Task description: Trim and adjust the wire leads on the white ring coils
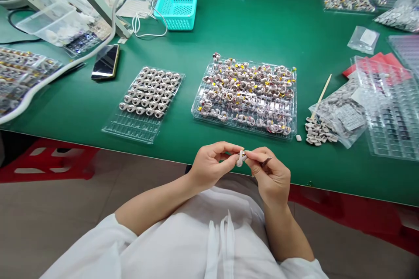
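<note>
Just past the table's front edge, my left hand [212,163] pinches a small white earbud part [240,158] between thumb and fingertips. My right hand [270,174] is closed too, its thumb and forefinger at the right side of that part. A slim dark tool [266,161], perhaps tweezers, sticks out from the right fingers; most of it is hidden. Ahead of both hands lies a clear tray [200,111] crowded with similar parts bearing yellow and red bits. Left of it, another clear tray [131,128] carries neat rows of grey-white earbud pieces.
Loose white caps [319,133] lie at the right beside a wooden stick [322,93], a plastic bag of pieces [343,115] and stacked clear trays [389,113]. A phone [105,62], a turquoise basket [186,22] and a white cable [65,69] occupy the left and back.
</note>
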